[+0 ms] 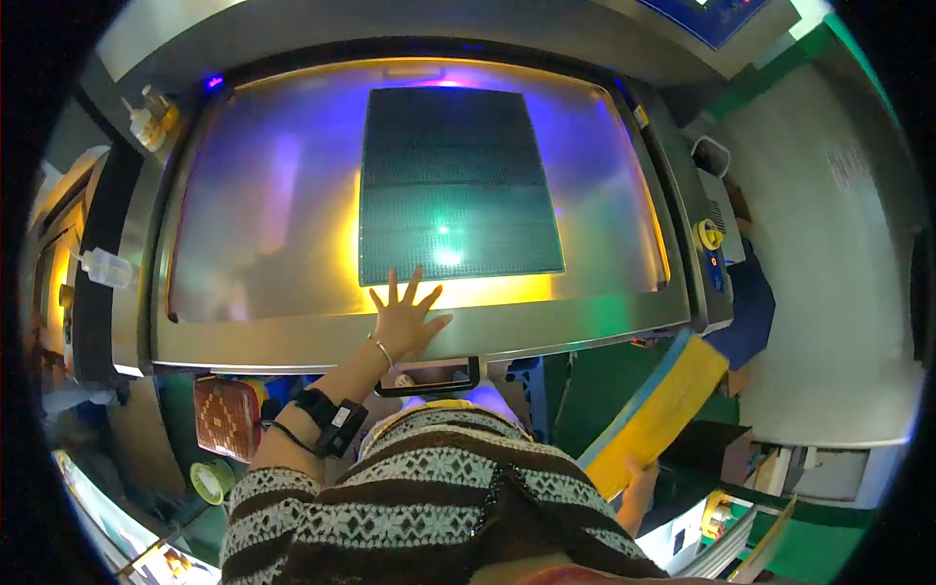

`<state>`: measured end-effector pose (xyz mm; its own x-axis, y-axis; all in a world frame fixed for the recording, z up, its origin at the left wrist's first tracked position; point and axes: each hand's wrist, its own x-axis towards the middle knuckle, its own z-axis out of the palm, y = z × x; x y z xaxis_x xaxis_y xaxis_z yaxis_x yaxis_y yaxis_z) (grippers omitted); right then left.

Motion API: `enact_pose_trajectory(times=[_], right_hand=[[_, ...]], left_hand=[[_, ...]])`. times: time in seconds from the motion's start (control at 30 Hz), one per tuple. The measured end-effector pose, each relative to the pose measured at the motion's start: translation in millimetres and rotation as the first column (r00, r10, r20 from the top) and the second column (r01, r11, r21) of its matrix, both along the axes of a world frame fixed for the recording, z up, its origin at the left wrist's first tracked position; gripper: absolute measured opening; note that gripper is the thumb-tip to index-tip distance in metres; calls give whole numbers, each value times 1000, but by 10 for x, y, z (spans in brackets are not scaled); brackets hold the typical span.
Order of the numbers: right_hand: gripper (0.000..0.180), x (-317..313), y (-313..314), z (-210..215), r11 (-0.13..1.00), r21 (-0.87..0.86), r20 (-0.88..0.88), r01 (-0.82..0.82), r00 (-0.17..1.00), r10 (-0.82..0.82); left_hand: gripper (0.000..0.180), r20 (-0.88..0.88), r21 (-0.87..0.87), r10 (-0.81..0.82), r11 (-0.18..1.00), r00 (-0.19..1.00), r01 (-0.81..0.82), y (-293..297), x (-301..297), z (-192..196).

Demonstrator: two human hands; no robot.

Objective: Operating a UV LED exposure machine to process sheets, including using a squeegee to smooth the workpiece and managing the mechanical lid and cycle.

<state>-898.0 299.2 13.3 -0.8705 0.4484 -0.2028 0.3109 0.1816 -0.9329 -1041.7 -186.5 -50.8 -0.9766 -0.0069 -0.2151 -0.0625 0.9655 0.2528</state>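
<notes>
A dark green rectangular panel (456, 180) with a fine grid pattern lies flat on a shiny metal bed (263, 234) in front of me. My left hand (402, 322) is open, fingers spread, at the near edge of the bed. Its fingertips reach the panel's near left edge; whether they press on it I cannot tell. Down at my right side, my right hand (636, 490) grips the lower end of a long flat yellow piece (658, 414) with a blue edge. The piece slants up and away to the right, and part of that hand's fingers is hidden.
A black-framed handle (429, 388) juts from the machine's front. Plastic bottles (105, 268) stand at the left. On the right frame sits a yellow-topped control button (710, 234), with a pale table (819, 292) beyond. A woven red basket (227, 417) is at lower left.
</notes>
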Motion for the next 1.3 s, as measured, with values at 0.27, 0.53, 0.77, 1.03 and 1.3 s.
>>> enact_pose_trajectory(times=[0.27, 0.53, 0.77, 1.03, 1.3], right_hand=[[35, -2540, -1030, 785, 348, 614, 236, -708, 586, 775], [32, -3592, -1807, 241, -369, 574, 470, -731, -75, 879], [42, -3240, -2098, 554, -462, 452, 579, -763, -143, 803], [38, -3480, -1958, 608, -404, 37, 615, -914, -298, 730], [34, -3577, -2185, 699, -534, 244, 750, -810, -192, 633]], left_hand=[[61, -5, -3, 50, 999, 999, -50, -14, 66, 68], [58, -179, -2, 316, 947, 932, -321, -485, 253, -90], [52, -79, 243, 592, 792, 802, -561, -378, 494, -305], [52, -228, 32, 405, 912, 886, -409, -310, 558, -65], [50, -298, 160, 433, 901, 851, -403, -337, 529, 50]])
